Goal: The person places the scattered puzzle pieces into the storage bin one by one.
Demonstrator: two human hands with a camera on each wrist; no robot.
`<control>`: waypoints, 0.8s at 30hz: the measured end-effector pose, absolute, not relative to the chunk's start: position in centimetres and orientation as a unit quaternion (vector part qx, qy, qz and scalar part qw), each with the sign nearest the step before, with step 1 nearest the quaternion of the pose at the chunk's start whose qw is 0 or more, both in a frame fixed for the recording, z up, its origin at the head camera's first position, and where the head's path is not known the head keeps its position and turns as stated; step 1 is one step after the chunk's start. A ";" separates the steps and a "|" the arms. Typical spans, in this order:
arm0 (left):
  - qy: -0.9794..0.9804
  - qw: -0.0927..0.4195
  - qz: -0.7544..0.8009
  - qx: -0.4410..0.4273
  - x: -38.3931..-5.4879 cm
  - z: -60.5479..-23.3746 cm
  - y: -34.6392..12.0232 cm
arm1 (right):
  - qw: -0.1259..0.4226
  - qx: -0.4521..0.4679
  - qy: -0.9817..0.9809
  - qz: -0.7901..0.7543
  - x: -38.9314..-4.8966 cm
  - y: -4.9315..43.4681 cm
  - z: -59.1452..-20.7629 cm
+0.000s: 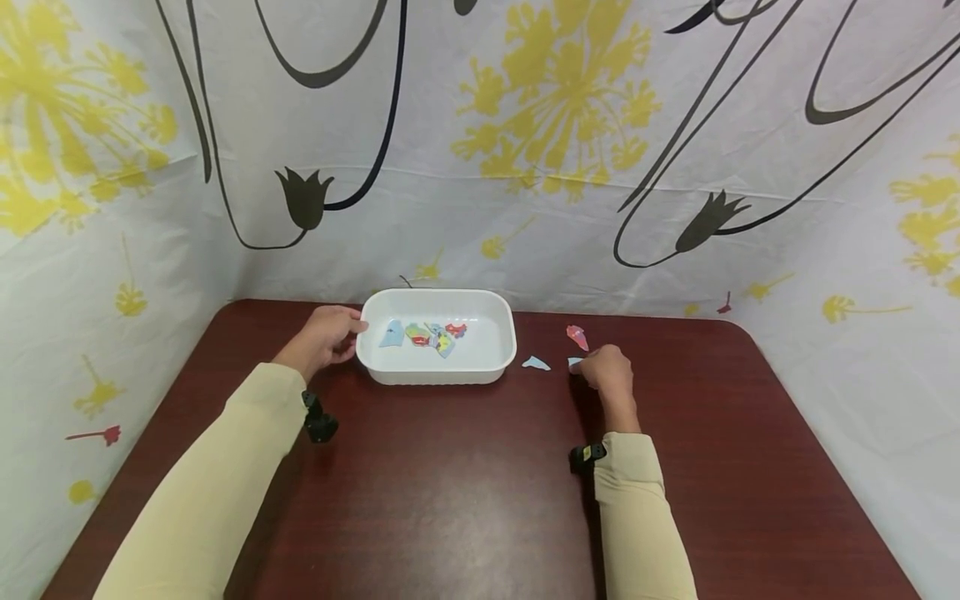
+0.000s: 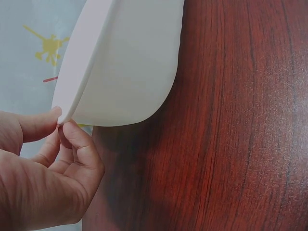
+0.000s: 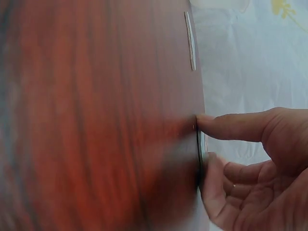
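My left hand [image 1: 324, 337] pinches the left rim of a white plastic tub [image 1: 438, 377] between thumb and fingers. In the left wrist view, the thumb lies over the rim and the curled fingers are below it. My right hand [image 1: 611, 371] is down at the table to the right of the tub. Its thumb and index finger hold a flat light-blue puzzle piece [image 1: 574, 363] at its edges, which the fingers partly cover. The right wrist view shows this piece [image 3: 201, 143] edge-on between the fingertips.
Several printed puzzle pieces [image 1: 431, 337] lie inside the tub. Another light-blue piece [image 1: 536, 363] lies between tub and right hand, and a pink-red piece [image 1: 577, 337] lies just behind that hand. A patterned cloth [image 1: 420, 217] hangs behind the dark red table [image 1: 450, 500].
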State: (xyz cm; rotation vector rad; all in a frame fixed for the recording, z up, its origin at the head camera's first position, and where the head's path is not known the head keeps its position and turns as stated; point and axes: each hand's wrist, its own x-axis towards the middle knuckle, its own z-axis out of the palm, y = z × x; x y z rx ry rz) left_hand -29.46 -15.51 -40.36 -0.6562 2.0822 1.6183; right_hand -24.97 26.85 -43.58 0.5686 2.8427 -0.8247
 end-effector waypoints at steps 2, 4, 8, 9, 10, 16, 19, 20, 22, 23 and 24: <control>0.748 0.210 0.583 -0.235 -29.4 -40.3 -15.4 | 0.057 0.183 0.948 -0.254 -24.9 26.8 -43.5; 0.748 0.210 0.584 -0.234 -29.4 -40.2 -15.4 | 0.052 0.182 0.952 -0.241 -24.9 26.7 -43.4; 0.748 0.209 0.585 -0.233 -29.4 -40.1 -15.4 | 0.056 0.181 0.955 -0.229 -24.9 26.6 -43.3; 0.749 0.209 0.585 -0.233 -29.4 -40.1 -15.4 | 0.054 0.179 0.956 -0.225 -24.9 26.6 -43.3; 0.748 0.210 0.585 -0.233 -29.4 -40.1 -15.4 | 0.053 0.176 0.958 -0.221 -24.9 26.6 -43.3; 0.749 0.211 0.584 -0.234 -29.4 -40.0 -15.5 | 0.059 0.176 0.956 -0.225 -25.0 26.4 -43.2; 0.750 0.211 0.582 -0.234 -29.4 -40.1 -15.5 | 0.072 0.194 0.944 -0.257 -25.0 26.3 -43.2; 0.750 0.212 0.581 -0.235 -29.4 -40.1 -15.5 | 0.076 0.197 0.940 -0.267 -25.0 26.3 -43.1; 0.750 0.213 0.580 -0.236 -29.4 -40.1 -15.4 | 0.083 0.200 0.932 -0.290 -25.0 26.2 -43.1; 0.751 0.213 0.579 -0.235 -29.3 -40.1 -15.4 | 0.084 0.197 0.928 -0.304 -25.0 26.3 -43.0; 0.751 0.213 0.580 -0.235 -29.3 -40.1 -15.4 | 0.082 0.191 0.925 -0.318 -25.1 26.3 -43.0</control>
